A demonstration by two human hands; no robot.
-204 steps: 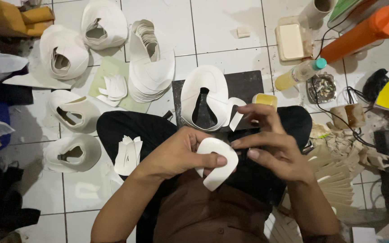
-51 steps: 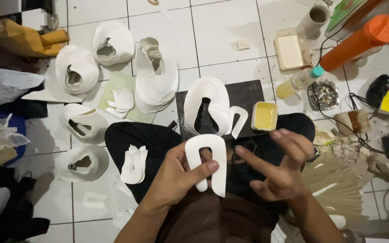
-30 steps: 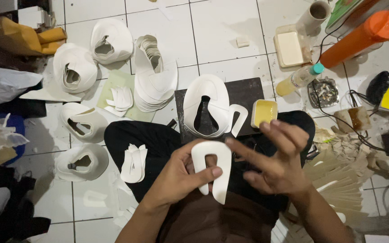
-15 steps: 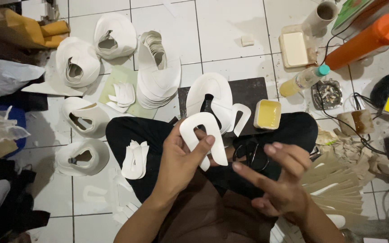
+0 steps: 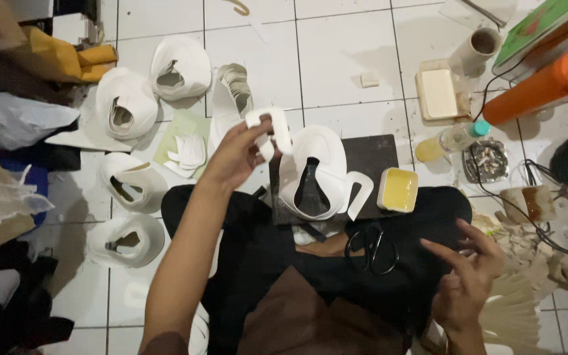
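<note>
My left hand (image 5: 235, 152) is stretched forward and holds a white U-shaped cut piece (image 5: 272, 132) over the floor, just right of a tall stack of similar white pieces (image 5: 230, 98). My right hand (image 5: 467, 275) hovers over my right knee with its fingers spread and nothing in them. A pile of white U-shaped pieces (image 5: 313, 171) lies on a dark board (image 5: 369, 155) in front of me. Black scissors (image 5: 373, 250) rest on my lap.
More stacks of white pieces (image 5: 126, 108) lie on the tiled floor at left. A small yellow tray of glue (image 5: 398, 189) sits by the board. A bottle (image 5: 451, 139), an ashtray (image 5: 486, 160), an orange cylinder (image 5: 544, 84) and cables crowd the right side.
My left hand has carried the white piece from above my lap forward and left toward the tall stack. My right hand let go of it and dropped back to my right knee.
</note>
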